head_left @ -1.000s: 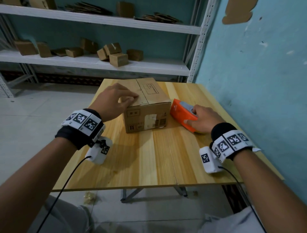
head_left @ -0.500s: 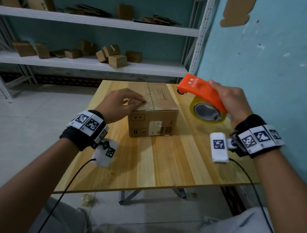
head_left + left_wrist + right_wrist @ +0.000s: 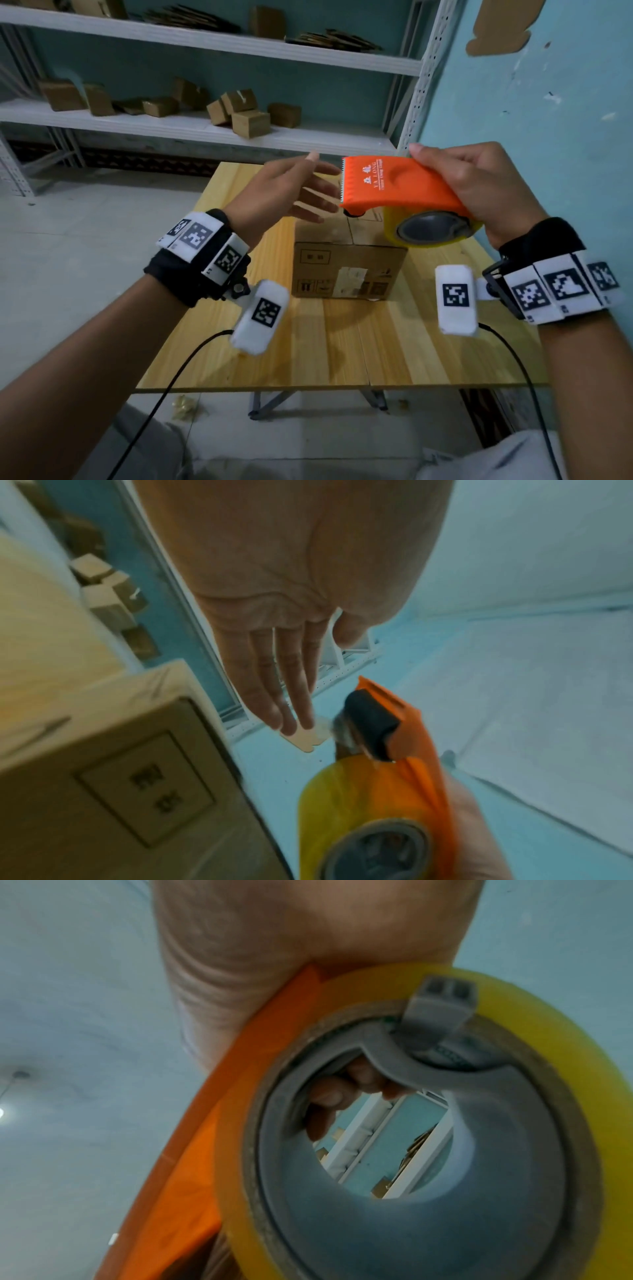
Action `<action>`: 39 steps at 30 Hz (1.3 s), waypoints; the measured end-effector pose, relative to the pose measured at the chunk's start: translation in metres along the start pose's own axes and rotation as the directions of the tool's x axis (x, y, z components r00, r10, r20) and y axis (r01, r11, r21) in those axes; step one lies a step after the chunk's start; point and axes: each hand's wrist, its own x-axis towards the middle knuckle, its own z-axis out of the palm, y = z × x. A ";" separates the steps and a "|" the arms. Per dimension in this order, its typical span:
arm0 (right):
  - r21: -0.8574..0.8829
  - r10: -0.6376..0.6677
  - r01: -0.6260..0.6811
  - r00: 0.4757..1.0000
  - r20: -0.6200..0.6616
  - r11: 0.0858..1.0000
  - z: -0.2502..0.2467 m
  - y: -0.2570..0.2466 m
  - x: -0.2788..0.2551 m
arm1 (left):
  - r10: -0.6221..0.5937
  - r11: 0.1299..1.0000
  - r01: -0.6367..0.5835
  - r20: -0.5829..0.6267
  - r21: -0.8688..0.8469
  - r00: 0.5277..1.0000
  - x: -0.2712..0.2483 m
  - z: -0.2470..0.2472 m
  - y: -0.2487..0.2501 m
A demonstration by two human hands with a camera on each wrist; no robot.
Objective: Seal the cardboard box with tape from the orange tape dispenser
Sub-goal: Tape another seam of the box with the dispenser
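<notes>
The cardboard box stands closed on the wooden table, its front label also visible in the left wrist view. My right hand grips the orange tape dispenser in the air above the box, its toothed blade pointing left. A yellowish tape roll on a grey hub sits under the orange cover; the right wrist view shows the roll close up. My left hand hovers open just left of the blade, fingers straight and stretched toward the dispenser's black roller.
White metal shelving behind the table holds several small cardboard boxes. A blue wall runs close along the table's right side. Cables hang from both wrist cameras over the table's near edge.
My left hand has lifted off the box top and reached toward the dispenser's blade. My right hand picked the dispenser up from the table and brought it over the box.
</notes>
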 end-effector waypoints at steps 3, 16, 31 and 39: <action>-0.055 -0.060 0.061 0.998 0.008 0.997 0.006 -0.003 0.000 | -0.103 0.986 0.108 0.047 -0.125 0.994 0.000 0.005 0.003; -0.152 -0.135 0.139 0.990 0.031 0.979 0.014 -0.011 -0.002 | -0.148 0.988 0.143 -0.093 -0.056 0.985 -0.004 0.014 0.001; -0.088 -0.144 0.148 0.988 0.050 0.985 0.022 -0.019 -0.006 | -0.077 0.996 0.069 -0.183 -0.052 0.980 -0.010 0.022 0.001; -0.096 -0.145 0.149 0.988 0.050 0.984 0.028 -0.022 -0.007 | -0.056 0.997 0.040 -0.240 -0.072 0.969 -0.009 0.021 -0.004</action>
